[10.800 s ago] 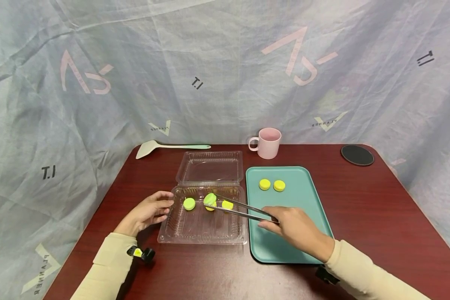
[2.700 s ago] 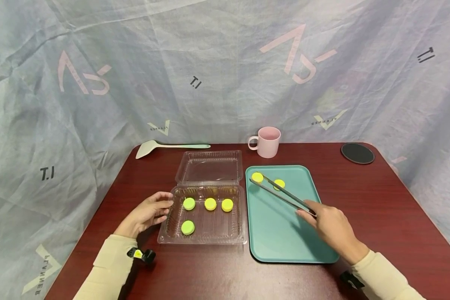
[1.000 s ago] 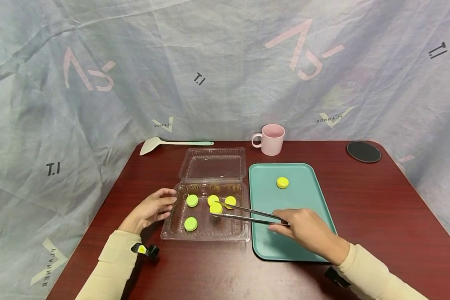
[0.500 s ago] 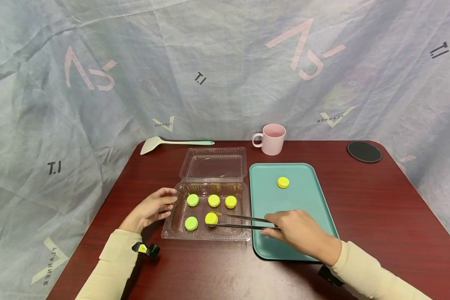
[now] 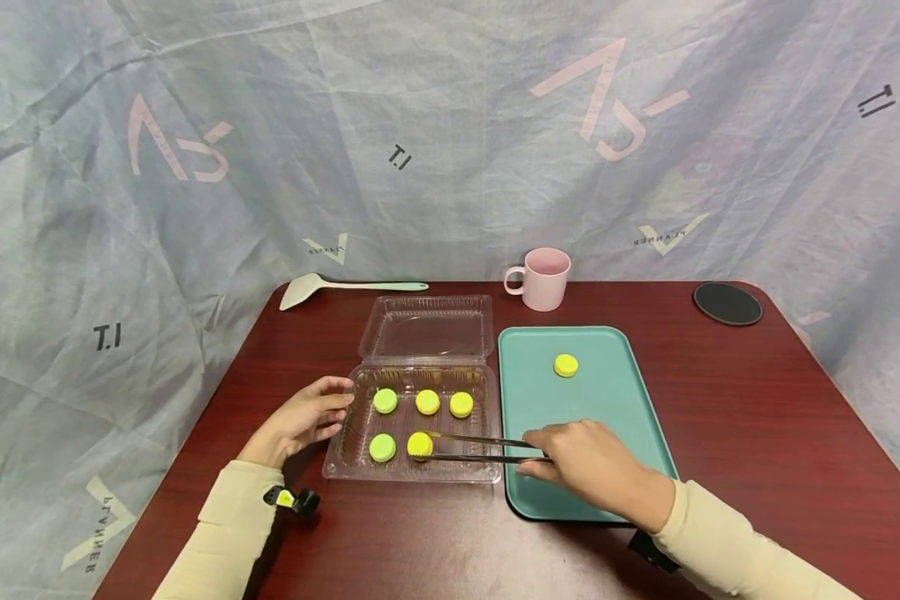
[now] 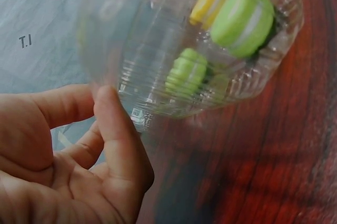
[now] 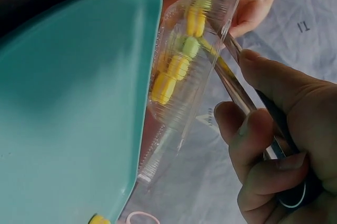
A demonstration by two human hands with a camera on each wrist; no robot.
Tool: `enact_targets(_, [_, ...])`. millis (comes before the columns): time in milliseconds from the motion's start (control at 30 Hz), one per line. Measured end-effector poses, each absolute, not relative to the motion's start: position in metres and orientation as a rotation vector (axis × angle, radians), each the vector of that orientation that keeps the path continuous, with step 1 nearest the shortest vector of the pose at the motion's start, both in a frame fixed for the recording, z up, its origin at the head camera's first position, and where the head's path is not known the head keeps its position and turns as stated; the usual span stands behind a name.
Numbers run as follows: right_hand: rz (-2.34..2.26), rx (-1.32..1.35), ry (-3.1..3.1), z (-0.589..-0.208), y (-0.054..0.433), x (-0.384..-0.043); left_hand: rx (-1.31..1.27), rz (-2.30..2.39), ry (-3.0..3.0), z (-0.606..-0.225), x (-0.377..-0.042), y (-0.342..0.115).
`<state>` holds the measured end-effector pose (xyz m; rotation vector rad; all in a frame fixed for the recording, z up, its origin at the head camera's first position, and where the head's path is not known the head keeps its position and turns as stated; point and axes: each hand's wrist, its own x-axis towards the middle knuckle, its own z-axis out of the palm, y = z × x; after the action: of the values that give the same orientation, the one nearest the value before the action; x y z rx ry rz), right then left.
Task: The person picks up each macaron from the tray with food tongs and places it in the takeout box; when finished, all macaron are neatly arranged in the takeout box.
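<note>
In the head view, a clear plastic container [image 5: 450, 477] stands with its lid folded back. My left hand [image 5: 298, 423] is at its left edge, and the left wrist view shows thumb and finger pinching its rim [image 6: 108, 79]. My right hand [image 5: 600, 468] grips metal tongs [image 5: 480, 458], which reach over the container. Their tips hold a yellow macaron [image 5: 420, 444] in the front row, right of a green macaron [image 5: 382, 447]. Behind these lie another green macaron [image 5: 386, 401] and two yellow ones. One yellow macaron [image 5: 566, 365] lies on the teal tray [image 5: 607, 383].
A pink mug [image 5: 546, 280] stands behind the tray. A white spatula [image 5: 303, 290] with a pale green handle lies at the back left, and a black round coaster [image 5: 727, 303] at the back right. A grey cloth hangs behind the dark red table [image 5: 757, 433].
A second green macaron was set in the front row. The tongs took a yellow macaron from the tray, carried it left and lowered it into the container's front row. The left hand stays put.
</note>
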<state>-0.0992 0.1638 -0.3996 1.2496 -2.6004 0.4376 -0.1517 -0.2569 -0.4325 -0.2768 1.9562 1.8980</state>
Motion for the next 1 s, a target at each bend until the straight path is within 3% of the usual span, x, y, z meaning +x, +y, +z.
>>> enact_targets(533, [0.508,1.202,-2.651,-0.398,0.164,-0.098,-0.276,1.895,1.953,-0.435,-0.152,-0.258])
enact_targets(767, [0.693,1.072,-2.565,-0.401,0.170,-0.098,-0.259,1.902,1.954,-0.433,-0.152,-0.258])
enact_targets(1000, [0.859,0.764,-2.743,-0.404,0.185,-0.096,-0.262,1.902,1.948,-0.433,-0.152,-0.258])
